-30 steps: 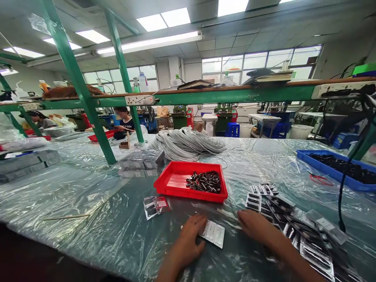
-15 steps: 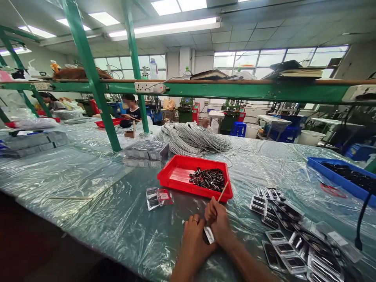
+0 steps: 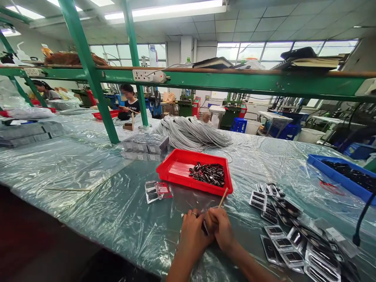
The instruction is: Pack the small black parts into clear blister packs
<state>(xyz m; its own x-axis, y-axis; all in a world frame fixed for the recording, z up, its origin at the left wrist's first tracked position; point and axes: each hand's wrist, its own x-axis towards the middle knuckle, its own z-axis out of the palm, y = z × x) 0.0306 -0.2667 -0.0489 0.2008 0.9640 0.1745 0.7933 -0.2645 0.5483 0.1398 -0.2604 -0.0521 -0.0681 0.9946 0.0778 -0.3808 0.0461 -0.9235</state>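
My left hand [image 3: 192, 231] and my right hand [image 3: 221, 227] meet low in the middle of the head view, above the plastic-covered table [image 3: 88, 184]. The fingers of both are curled round a small clear blister pack [image 3: 205, 227], which shows only as a sliver between them. A thin wooden stick [image 3: 222, 197] rises from my right hand's pinch and points toward the red tray [image 3: 176, 170]. That tray lies just beyond my hands and holds a heap of small dark parts [image 3: 209, 174].
Several blister packs [image 3: 290, 239] are spread at the right. A blue tray [image 3: 340, 174] of dark parts sits far right. Grey cable coils [image 3: 190, 135], stacked boxes [image 3: 145, 147] and green frame posts [image 3: 88, 74] stand behind. A person [image 3: 129, 103] sits across the table.
My right hand came left from the packs and took up the stick. Both hands closed on the blister pack that lay flat a second ago and now hold it between them.
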